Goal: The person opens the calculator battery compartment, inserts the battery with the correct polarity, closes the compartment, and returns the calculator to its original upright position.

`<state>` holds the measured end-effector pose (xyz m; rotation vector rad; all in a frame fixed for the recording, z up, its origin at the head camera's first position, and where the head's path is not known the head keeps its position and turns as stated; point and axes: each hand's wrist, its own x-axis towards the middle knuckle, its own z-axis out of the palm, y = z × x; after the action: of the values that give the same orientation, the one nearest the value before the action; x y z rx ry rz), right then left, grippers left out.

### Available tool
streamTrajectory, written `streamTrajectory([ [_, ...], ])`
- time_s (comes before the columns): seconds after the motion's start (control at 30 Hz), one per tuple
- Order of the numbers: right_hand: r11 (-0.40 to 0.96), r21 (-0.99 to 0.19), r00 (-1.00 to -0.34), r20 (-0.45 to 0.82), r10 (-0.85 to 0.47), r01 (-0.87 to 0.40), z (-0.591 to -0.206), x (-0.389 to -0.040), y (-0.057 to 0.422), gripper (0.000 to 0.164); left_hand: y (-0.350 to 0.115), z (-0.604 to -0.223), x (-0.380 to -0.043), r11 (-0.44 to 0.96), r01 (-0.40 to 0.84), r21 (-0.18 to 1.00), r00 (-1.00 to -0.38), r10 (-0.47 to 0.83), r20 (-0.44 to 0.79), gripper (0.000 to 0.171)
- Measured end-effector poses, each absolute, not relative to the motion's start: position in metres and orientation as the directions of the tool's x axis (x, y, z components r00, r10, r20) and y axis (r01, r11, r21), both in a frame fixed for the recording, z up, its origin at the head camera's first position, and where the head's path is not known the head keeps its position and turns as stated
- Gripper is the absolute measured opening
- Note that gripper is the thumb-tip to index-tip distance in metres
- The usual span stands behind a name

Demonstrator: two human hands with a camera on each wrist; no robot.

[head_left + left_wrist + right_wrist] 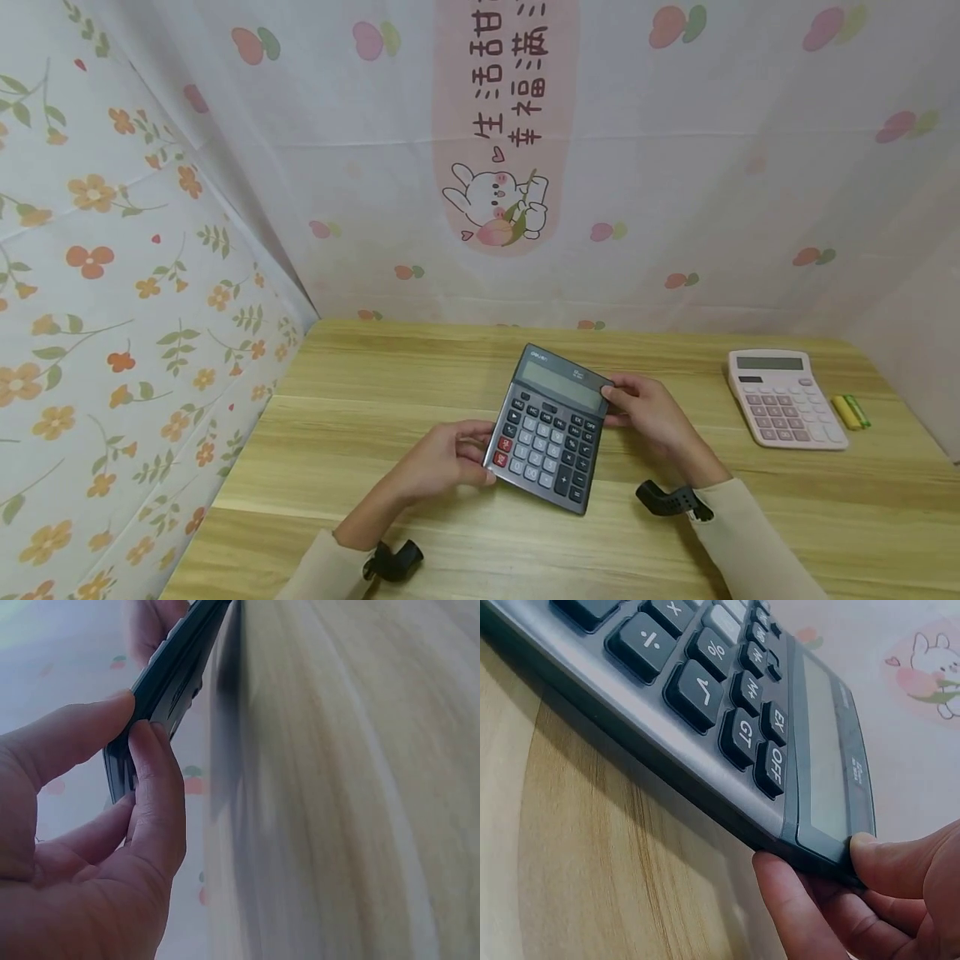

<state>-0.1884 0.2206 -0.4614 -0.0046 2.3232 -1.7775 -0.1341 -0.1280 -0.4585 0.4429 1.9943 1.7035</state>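
Note:
A dark grey calculator (551,429) with white, black and two red keys is held between both hands, keys facing up and its body turned at an angle. My left hand (448,458) pinches its left edge, thumb on top and fingers beneath, as the left wrist view shows. At the upper right corner, beside the display (826,742), my right hand (647,410) grips it with the thumb on the face and fingers under. In the left wrist view the calculator (169,675) is tilted, raised off the table at that side.
A pink calculator (783,400) lies on the wooden table (360,375) at the right. Beside it are a yellow battery and a green battery (857,410). Patterned cloth (675,167) hangs behind the table and along the left side.

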Motion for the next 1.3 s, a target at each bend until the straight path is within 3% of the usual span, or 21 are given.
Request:
streamTrajectory([
  [0.5,0.255,-0.958,-0.982,-0.163,-0.100,0.133,-0.457,-0.182,0.224,0.037,-0.131,-0.456,-0.142,0.139,-0.033,0.990,-0.847,0.522,-0.102,0.061],
  [1.3,0.187,-0.972,-0.986,-0.154,-0.057,0.141,-0.459,-0.177,0.225,0.036,-0.128,-0.451,-0.152,0.083,-0.049,0.995,-0.881,0.466,-0.082,0.057],
])
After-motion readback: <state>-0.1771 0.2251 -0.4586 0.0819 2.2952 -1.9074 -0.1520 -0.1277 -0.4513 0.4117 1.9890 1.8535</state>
